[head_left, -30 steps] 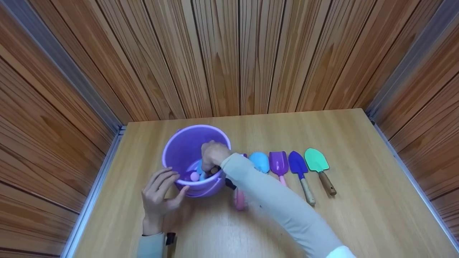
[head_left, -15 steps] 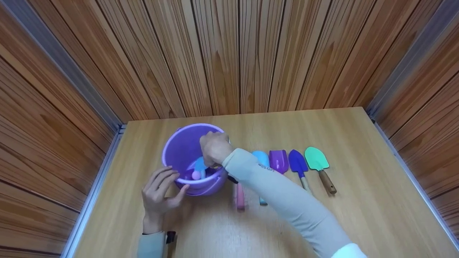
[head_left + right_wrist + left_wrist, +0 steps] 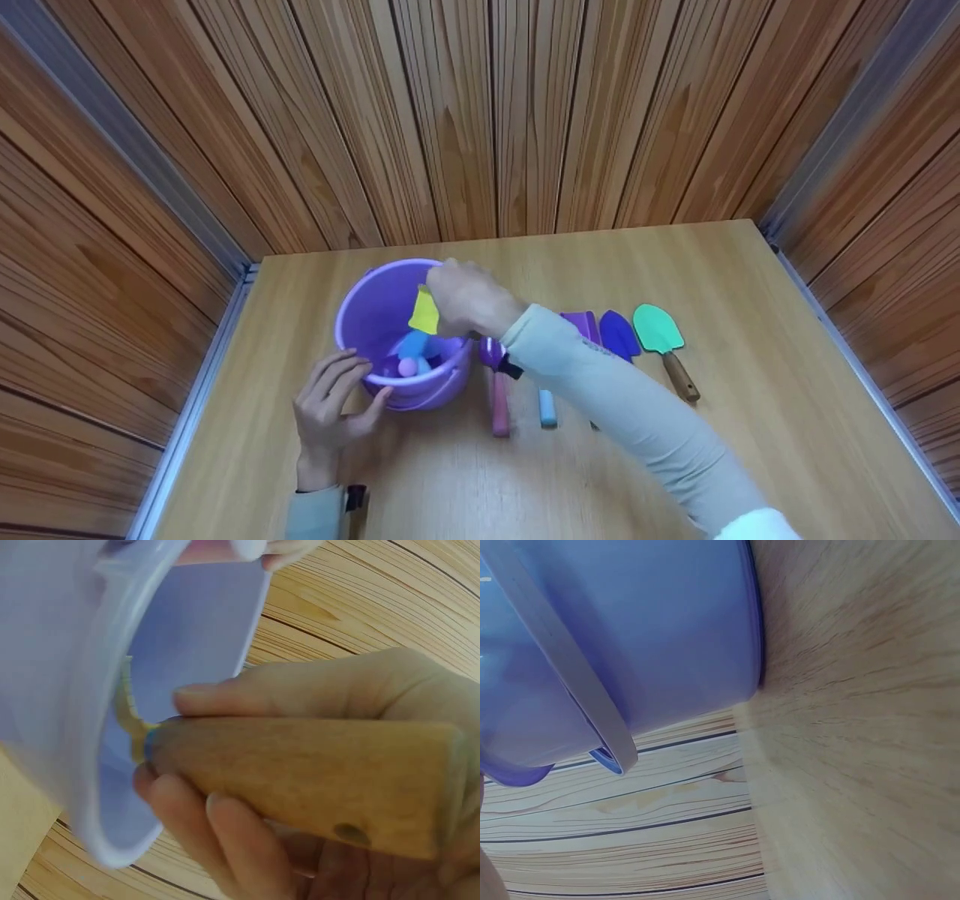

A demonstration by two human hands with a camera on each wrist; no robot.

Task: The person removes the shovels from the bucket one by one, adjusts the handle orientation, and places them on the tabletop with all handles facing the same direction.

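A purple bucket (image 3: 367, 315) stands at the left of the table. My left hand (image 3: 330, 405) touches its near left rim with spread fingertips. Over the bucket's right side, my right hand (image 3: 469, 300) grips the wooden handle (image 3: 300, 776) of a small garden tool. The tool's yellow head (image 3: 424, 310) points into the bucket; in the right wrist view its edge looks ridged and is partly hidden by the rim. Inside the bucket lie a light blue toy piece (image 3: 414, 345) and a pink ball-shaped knob (image 3: 407, 367).
To the bucket's right lie a purple-headed tool with a pink handle (image 3: 500, 409), a light blue handle (image 3: 547, 409), a purple shovel (image 3: 581, 322), a dark blue trowel (image 3: 617, 334) and a green trowel (image 3: 658, 328). My right sleeve covers parts of them. Wooden panels (image 3: 480, 150) enclose the table (image 3: 465, 480).
My right hand has lifted from inside the bucket to above its right rim, bringing the yellow tool head into sight. The left hand stays at the rim.
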